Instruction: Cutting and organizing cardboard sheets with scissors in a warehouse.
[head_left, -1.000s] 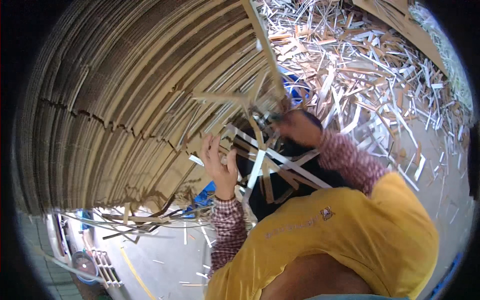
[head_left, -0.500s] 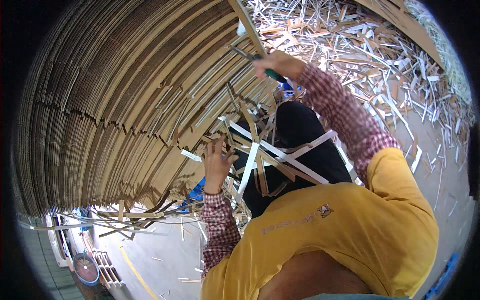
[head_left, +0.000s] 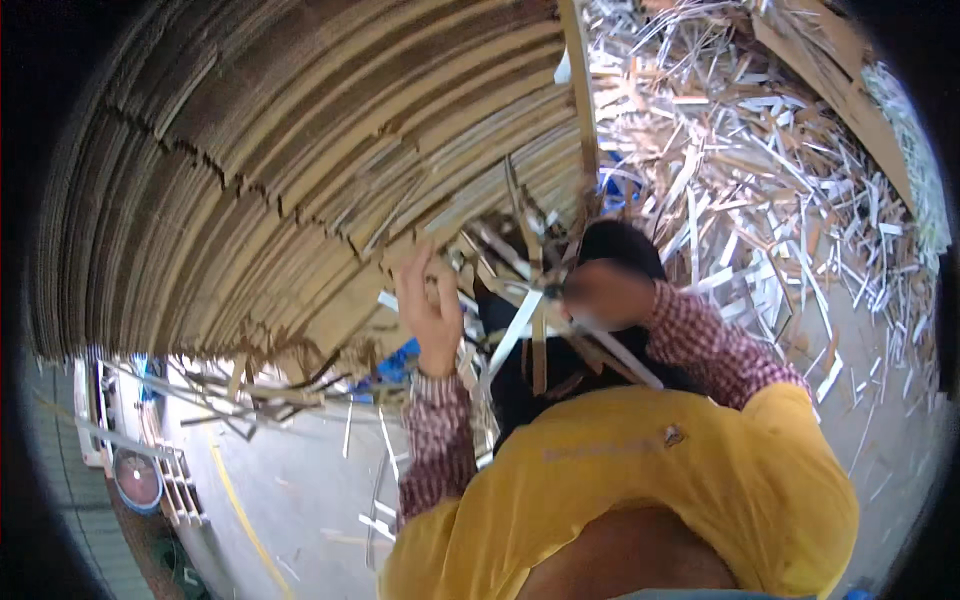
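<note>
My left hand is raised at the lower edge of a tall stack of cardboard sheets, fingers apart and curved, nothing visibly held. Whether its fingertips touch the cardboard I cannot tell. Over my lap, my right hand is closed and smeared by motion. It holds a green-handled tool with a long narrow metal end, clearer in the earlier frame; only a dark bit of it shows plainly now. White and brown cardboard strips lie across my dark-clothed legs, between the two hands.
Cut strips litter the floor on the right in a thick heap. More strips stick out below the stack at left. A blue object lies beyond my knee. A round fan-like object stands at far left.
My right hand has swung down and toward me with the tool, from the stack's edge to above my lap. My left hand stays near the cardboard. The view has shifted slightly.
</note>
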